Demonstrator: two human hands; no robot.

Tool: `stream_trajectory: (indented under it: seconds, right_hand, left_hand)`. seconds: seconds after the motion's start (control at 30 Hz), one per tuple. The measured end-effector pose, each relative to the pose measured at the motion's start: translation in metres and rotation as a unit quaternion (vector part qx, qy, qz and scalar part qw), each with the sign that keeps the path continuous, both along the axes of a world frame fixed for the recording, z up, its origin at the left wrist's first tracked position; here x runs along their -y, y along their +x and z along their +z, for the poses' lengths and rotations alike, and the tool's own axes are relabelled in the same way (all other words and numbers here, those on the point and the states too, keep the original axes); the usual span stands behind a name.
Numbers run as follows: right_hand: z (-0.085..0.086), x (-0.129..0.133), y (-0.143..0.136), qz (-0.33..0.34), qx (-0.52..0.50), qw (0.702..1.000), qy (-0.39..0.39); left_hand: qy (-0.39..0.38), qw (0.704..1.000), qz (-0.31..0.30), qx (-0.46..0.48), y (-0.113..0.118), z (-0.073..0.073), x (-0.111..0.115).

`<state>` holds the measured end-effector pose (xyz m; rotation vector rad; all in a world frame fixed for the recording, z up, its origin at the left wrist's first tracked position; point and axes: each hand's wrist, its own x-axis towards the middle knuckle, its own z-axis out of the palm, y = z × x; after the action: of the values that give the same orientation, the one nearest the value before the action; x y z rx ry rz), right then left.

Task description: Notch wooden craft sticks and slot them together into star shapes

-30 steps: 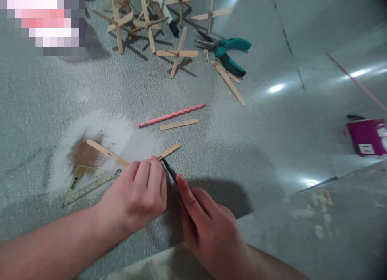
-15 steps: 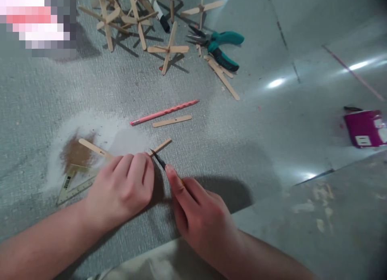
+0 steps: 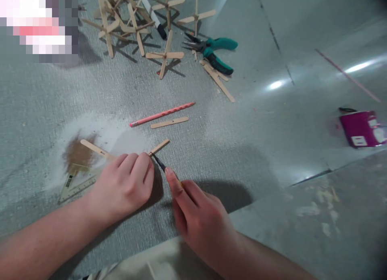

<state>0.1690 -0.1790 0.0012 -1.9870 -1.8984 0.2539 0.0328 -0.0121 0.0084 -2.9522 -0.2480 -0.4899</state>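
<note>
My left hand [image 3: 127, 183] is closed over a wooden stick [image 3: 160, 147], pressing it down; one end sticks out to the right of the knuckles. My right hand [image 3: 199, 219] grips a craft knife [image 3: 159, 161], its dark blade touching the stick close to my left fingers. Another stick with a small slot [image 3: 96, 149] reaches out from the upper left of my left hand. A clear triangle ruler [image 3: 78, 190] lies beside the left wrist, below a patch of brown dust [image 3: 79, 151]. Above my hands rest a loose marked stick [image 3: 169, 122] and a pink pencil [image 3: 163, 114].
Several crossed-stick pieces [image 3: 165, 56] stand at the top, around a white marker [image 3: 154, 17]. Teal-handled pliers [image 3: 211, 52] lie by some loose sticks [image 3: 218, 82]. A purple packet [image 3: 358, 128] is at the far right, beneath a thin pink rod [image 3: 347, 75].
The blade tip has come down slightly onto the stick next to my left fingers. The view has shifted a little, bringing a red and green object in at the top.
</note>
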Motion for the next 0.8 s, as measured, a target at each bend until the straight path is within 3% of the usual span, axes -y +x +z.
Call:
stream_trajectory:
  seconds: [0.2, 0.5, 0.8]
  right_hand:
    - [-0.002, -0.001, 0.007, 0.017, -0.011, 1.000, -0.013]
    - [0.008, -0.013, 0.016, 0.044, 0.015, 0.999, -0.012]
    - [0.004, -0.010, 0.014, 0.043, 0.006, 0.999, -0.006]
  left_hand:
    - [-0.025, 1.000, -0.011, 0.002, 0.002, -0.002, 0.000]
    - [-0.034, 0.999, -0.014, 0.008, 0.002, 0.000, 0.000]
    - [-0.010, 1.000, 0.026, 0.010, 0.005, 0.001, 0.003]
